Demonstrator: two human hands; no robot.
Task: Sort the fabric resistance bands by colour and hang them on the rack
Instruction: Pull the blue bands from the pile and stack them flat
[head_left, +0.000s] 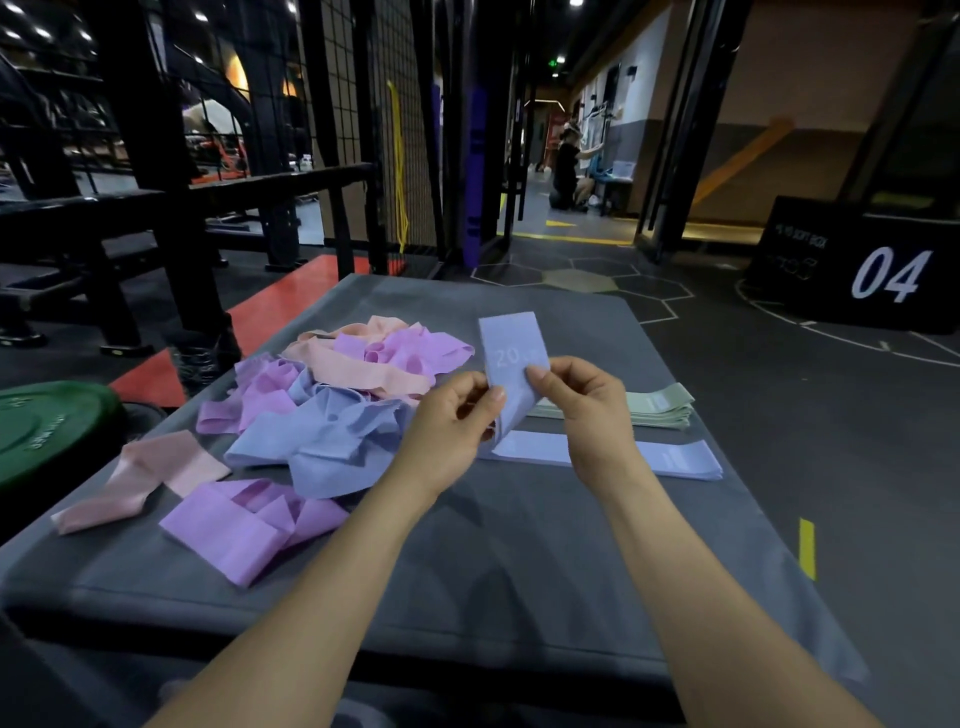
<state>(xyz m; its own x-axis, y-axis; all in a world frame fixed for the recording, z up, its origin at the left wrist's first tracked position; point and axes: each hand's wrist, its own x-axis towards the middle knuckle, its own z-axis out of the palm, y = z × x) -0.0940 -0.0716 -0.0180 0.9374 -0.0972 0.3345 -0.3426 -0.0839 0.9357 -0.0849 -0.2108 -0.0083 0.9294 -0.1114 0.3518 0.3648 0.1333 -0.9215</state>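
Between both hands, above the desk (467, 545), a blue band (511, 353) stands nearly upright w/ "20" printed on it. Left hand (452, 415) pinches its left edge, fingers (493, 395) curled round the fabric; right hand (587, 405) pinches the right edge, thumb on the front. Band's lower end hangs down behind the hands, just over a flat blue band (675, 460) lying crosswise on the desk under the right wrist.

Just beyond the right hand sits a neat green stack (660, 408), folded flat, apart from the rest. Left of the hands lies the unsorted heap (353, 384): purple, blue & peach bands tangled together, blue ones nearest the left hand, peach & purple further back. A pink band (140, 478) trails toward the desk's left edge, and a purple band (244, 525) lies loose by the left forearm.

Desk is a grey padded top. A green weight plate (47, 431) rests off its left side. Behind stands a black mesh rack (363, 130) w/ a yellow band (399, 171) & a dark purple band (475, 145) hanging on it. Far right, a black box (857, 270) marked "04" on the floor. A person crouches far off down the corridor.
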